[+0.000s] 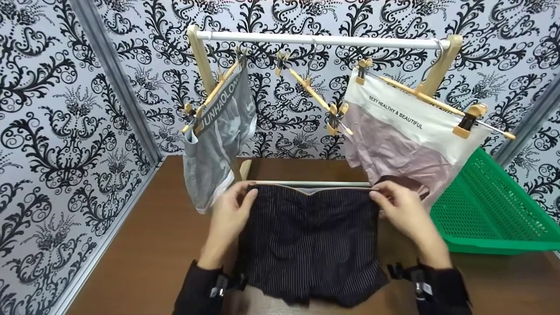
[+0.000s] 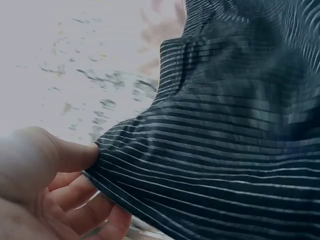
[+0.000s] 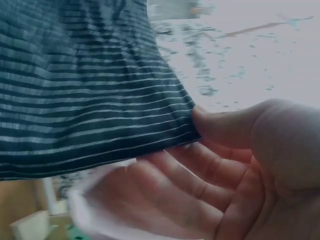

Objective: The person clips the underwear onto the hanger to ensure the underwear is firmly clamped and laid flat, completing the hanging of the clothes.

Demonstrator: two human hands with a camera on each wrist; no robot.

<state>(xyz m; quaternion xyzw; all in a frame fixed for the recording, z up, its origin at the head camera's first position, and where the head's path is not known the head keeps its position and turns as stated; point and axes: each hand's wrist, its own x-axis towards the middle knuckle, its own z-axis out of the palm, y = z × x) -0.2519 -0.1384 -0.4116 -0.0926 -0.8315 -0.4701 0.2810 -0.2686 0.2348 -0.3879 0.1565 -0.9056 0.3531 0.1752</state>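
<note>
Both hands hold up a pair of black pinstriped underpants [image 1: 310, 245], its waist edge stretched between them above the table. The left hand [image 1: 228, 214] pinches one top corner between thumb and fingers. At the other top corner, the right hand [image 1: 404, 210] pinches the fabric the same way. In the left wrist view the striped cloth [image 2: 200, 150] runs away from the left thumb [image 2: 75, 156]. The right wrist view has the right thumb [image 3: 225, 125] on the corner of the cloth, with the other fingers beneath. Beyond the garment hangs a bare clip hanger [image 1: 311, 91].
A wooden rack with a white rail [image 1: 323, 40] stands behind. Grey underpants [image 1: 218, 144] hang clipped at left, and white-and-mauve underpants [image 1: 393, 131] at right, close above the right hand. A green plastic basket [image 1: 490, 245] sits right on the brown table [image 1: 144, 245]. Patterned walls enclose the table.
</note>
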